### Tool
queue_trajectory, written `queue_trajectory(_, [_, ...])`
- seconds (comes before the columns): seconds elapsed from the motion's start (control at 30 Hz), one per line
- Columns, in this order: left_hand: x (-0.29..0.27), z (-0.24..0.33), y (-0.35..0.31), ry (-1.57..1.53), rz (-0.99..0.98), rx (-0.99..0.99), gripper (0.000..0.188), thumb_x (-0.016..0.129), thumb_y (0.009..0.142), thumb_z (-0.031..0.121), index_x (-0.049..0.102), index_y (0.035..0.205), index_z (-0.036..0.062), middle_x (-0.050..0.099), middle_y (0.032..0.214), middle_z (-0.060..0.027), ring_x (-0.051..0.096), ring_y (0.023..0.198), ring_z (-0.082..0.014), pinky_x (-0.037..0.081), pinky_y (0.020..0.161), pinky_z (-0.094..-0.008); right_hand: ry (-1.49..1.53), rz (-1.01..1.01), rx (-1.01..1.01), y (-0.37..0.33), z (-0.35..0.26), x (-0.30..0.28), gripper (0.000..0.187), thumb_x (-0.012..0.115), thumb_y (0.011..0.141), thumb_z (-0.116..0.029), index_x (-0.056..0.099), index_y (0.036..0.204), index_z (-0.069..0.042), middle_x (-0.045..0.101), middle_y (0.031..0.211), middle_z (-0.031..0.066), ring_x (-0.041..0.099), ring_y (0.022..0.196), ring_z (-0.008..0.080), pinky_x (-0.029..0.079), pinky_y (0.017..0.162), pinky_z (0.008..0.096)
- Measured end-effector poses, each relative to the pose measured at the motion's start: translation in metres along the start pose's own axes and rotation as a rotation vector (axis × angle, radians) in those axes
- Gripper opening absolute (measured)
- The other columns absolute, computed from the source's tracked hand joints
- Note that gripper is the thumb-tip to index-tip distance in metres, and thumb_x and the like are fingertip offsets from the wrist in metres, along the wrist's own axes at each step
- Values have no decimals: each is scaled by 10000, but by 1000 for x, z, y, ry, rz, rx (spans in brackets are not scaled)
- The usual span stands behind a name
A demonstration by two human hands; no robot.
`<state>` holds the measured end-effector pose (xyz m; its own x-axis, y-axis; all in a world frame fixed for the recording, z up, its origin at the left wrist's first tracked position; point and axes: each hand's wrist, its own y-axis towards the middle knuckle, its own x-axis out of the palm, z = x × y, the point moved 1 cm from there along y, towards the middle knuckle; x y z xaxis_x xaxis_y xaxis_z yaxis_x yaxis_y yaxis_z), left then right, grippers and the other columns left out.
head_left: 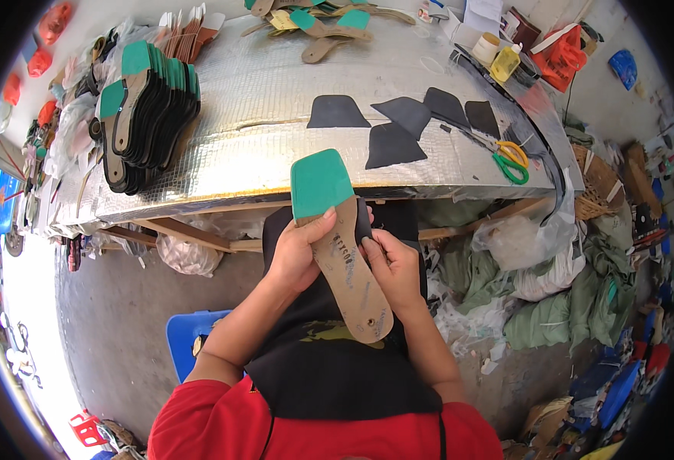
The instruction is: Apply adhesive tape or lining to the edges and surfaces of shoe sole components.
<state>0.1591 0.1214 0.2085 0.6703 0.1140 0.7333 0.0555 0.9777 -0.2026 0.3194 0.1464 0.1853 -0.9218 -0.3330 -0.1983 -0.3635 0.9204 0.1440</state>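
1. The sandal insole [343, 253], tan board with a green forepart, was held above the lap, just in front of the edge of the tabletop [276, 100]; its green end pointed away from the person and its heel end lay toward the body.
2. The left hand [295, 253] gripped the left edge of the insole; its fingers were closed round that edge, with the thumb pressed flat on the upper face just below the green part.
3. The right hand [394, 268] held the right edge; its fingers were pinching a black piece [363, 218] against the side of the insole, and whether that piece was already stuck down could not be told.
4. For a clean result the black piece should probably have been seated square to the edge before pressure was applied; the thumbs would best have worked outward from the middle, so that no crease was trapped.
5. The left-hand grip should have stayed firm, since the board looked thin and liable to flex.
6. Further cut black pieces [406, 123] lay on the tabletop beside green-handled scissors [509, 159]; a stack of finished insoles [149, 107] stood to the left, well apart.
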Motion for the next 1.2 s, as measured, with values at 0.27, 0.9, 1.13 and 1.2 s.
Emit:
queue_trajectory(0.27, [5, 0, -2, 269, 15, 105, 332, 506, 990, 173, 550, 1231, -51, 636, 1168, -167, 629, 1030, -226, 526, 884, -373, 352, -326, 228, 9, 13, -22, 179, 579, 968, -141, 605, 885, 15, 565, 685, -34, 468, 579, 58, 385, 532, 235])
queue_trajectory(0.9, [-7, -23, -5, 320, 56, 76, 369, 508, 1009, 236, 542, 1261, -31, 636, 1171, -128, 604, 1081, -193, 484, 946, -351, 45, -7, 128, 2, 3, 13, 265, 577, 981, -167, 603, 857, 65, 510, 671, -46, 388, 664, 28, 384, 557, 225])
queue_trajectory(1.13, [-10, -2, 1, 242, 112, 172, 254, 584, 973, 208, 573, 1050, -34, 621, 823, -74, 618, 732, -166, 549, 737, -349, -162, 40, -93, -9, 10, -3, 159, 640, 919, -132, 667, 915, 25, 648, 703, 121, 615, 613, 128, 471, 568, 282])
queue_trajectory(1.2, [-9, 3, -2, 265, 58, 121, 271, 616, 952, 226, 566, 1050, -22, 598, 809, -64, 598, 706, -166, 547, 739, -356, -120, 117, -52, -1, 5, -14, 131, 646, 904, -85, 681, 968, 25, 679, 780, 98, 626, 680, 120, 490, 617, 264])
